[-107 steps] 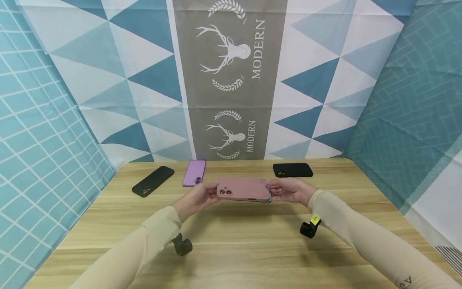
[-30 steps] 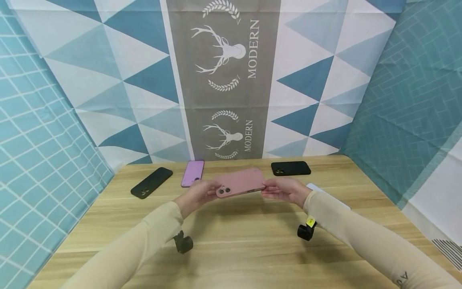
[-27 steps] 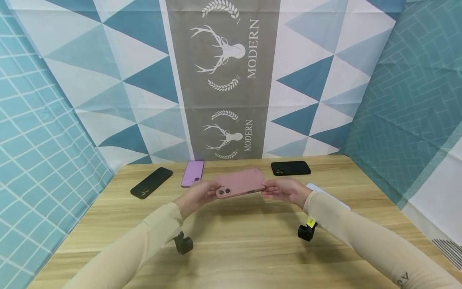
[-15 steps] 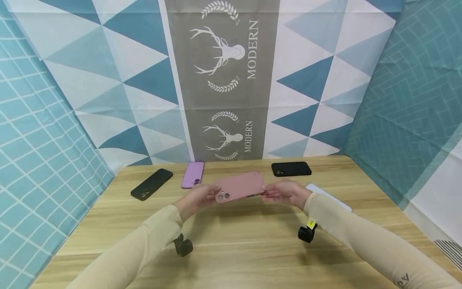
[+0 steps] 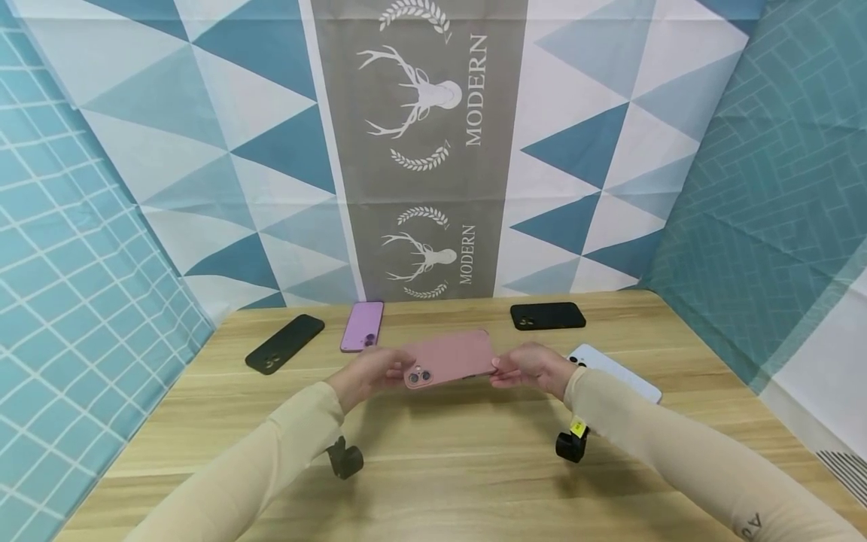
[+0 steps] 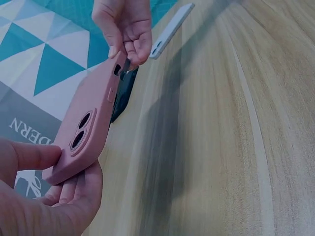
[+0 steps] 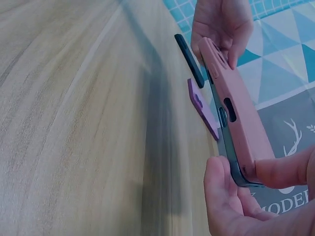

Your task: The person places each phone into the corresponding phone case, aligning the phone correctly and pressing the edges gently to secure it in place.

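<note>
A pink phone case is held above the wooden table, back side up and slightly tilted. My left hand grips its camera end, thumb on the back and fingers beneath. At the opposite end, my right hand pinches a corner between thumb and fingers. The right wrist view shows a dark blue-green phone under the case, its edge standing out from the case along the side and at the near corner. From above, the case hides most of that phone.
A black phone case and a purple phone or case lie back left on the table. Another black case lies back right. Partly behind the right wrist is a white phone or case. Patterned cloth hangs behind.
The blue corner seen beyond the pink case 3.6 seconds ago is now out of sight in the head view. Both hands and the case have sunk slightly; more of the white piece shows.
</note>
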{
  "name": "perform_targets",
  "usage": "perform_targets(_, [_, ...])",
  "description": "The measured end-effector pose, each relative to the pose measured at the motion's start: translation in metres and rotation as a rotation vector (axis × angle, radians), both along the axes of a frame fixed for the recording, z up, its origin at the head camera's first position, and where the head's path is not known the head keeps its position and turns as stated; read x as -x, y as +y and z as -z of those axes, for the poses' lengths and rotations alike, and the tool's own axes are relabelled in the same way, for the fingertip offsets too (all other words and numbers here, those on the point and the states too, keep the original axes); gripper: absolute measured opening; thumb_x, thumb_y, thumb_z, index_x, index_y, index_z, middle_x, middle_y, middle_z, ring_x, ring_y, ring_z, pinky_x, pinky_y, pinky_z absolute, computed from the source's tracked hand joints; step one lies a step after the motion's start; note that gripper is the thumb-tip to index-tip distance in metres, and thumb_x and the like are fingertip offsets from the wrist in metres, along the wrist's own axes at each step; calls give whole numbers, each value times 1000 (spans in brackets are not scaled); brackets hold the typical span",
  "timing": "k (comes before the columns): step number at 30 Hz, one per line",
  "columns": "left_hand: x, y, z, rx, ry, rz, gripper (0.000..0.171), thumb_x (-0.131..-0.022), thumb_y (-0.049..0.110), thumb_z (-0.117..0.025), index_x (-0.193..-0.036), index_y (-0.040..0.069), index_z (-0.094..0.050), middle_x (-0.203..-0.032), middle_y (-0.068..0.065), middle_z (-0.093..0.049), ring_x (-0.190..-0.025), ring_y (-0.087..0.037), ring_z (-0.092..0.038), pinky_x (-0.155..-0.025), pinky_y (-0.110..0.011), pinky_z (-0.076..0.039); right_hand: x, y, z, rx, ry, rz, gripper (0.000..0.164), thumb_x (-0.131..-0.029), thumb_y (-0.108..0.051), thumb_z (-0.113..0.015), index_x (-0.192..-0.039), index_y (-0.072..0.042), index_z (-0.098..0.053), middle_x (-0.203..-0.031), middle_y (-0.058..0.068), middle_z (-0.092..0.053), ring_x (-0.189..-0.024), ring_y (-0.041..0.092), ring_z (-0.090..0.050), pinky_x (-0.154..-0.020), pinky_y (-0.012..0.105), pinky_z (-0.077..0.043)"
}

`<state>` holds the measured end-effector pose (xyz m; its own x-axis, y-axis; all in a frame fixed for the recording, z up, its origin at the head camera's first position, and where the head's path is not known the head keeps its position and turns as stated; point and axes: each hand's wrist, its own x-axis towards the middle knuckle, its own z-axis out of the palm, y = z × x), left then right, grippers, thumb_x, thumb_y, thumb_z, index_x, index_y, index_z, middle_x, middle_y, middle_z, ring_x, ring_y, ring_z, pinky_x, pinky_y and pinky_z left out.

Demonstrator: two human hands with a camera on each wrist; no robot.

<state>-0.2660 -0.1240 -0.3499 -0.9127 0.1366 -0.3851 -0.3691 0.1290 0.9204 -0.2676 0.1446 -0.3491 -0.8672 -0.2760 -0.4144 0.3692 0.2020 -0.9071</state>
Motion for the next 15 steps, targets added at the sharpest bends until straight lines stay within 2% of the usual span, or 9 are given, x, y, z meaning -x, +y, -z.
perform_targets(6, [0,0,-3,-4,-1,8,37,-90,2,-58,-122,-14,-50,-88,-7,-60,-75,-11,-60,-80,-25,-60,-2,-1,1,-22,9,-3,22,-95,3,-49,-113,15,-53,-85,10,-61,-74,13,-66,-79,27,-61])
perform_targets(10, [1,0,-2,-30,-1,8,38,-90,0,-58,-124,-14,-50,-89,-7,-61,-75,-12,-61,-81,-26,-60,-2,-2,3,-44,11,5,25,-94,3,-49,-115,17,-52,-87,10,-60,-73,12,-66,-77,26,-61])
perform_targets(15, [2,0,1,-50,6,20,35,-89,-2,-58,-121,-14,-52,-83,-5,-63,-73,-10,-62,-79,-26,-60,-1,-3,6,-69,2,27,30,-93,5,-49,-120,19,-48,-92,13,-58,-73,14,-67,-77,26,-62])
